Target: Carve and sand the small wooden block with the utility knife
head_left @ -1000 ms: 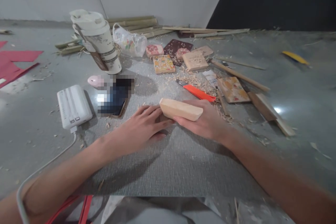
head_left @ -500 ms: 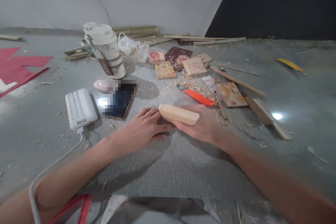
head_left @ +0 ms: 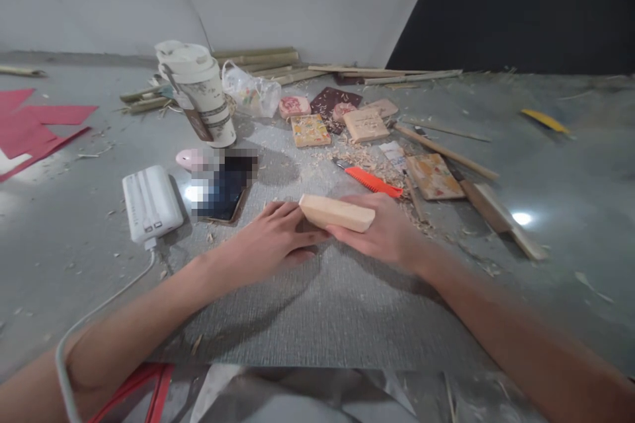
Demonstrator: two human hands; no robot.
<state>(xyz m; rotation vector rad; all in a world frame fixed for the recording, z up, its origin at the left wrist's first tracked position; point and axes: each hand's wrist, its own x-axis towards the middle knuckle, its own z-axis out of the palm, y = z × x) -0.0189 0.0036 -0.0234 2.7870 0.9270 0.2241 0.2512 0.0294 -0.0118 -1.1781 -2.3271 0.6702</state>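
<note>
Red sheets (head_left: pixel 37 125) lie at the far left of the grey surface (head_left: pixel 337 317). To their right are a white power bank (head_left: pixel 151 203), with a cable (head_left: pixel 102 304) running from its near end, and a small pink object (head_left: pixel 186 158). A pale lidded cup (head_left: pixel 198 96) stands behind these; a phone (head_left: pixel 231 188), partly pixelated, lies in front. Farther right, a clear plastic bag (head_left: pixel 255 96) rests behind the left hand (head_left: pixel 270 238), whose fingers reach to the left end of a pale wooden block (head_left: pixel 337 213); whether they grip it cannot be told. The block is at centre, near a patterned square tile (head_left: pixel 310 130) that lies beyond it. The right hand (head_left: pixel 389 231) pinches the block toward its right end, thumb along the near side. Behind that hand lies an orange-handled cutter (head_left: pixel 374 182) among wood shavings (head_left: pixel 357 157). A second patterned tile (head_left: pixel 435 177) and a yellow object (head_left: pixel 544 120) follow at the right.
</note>
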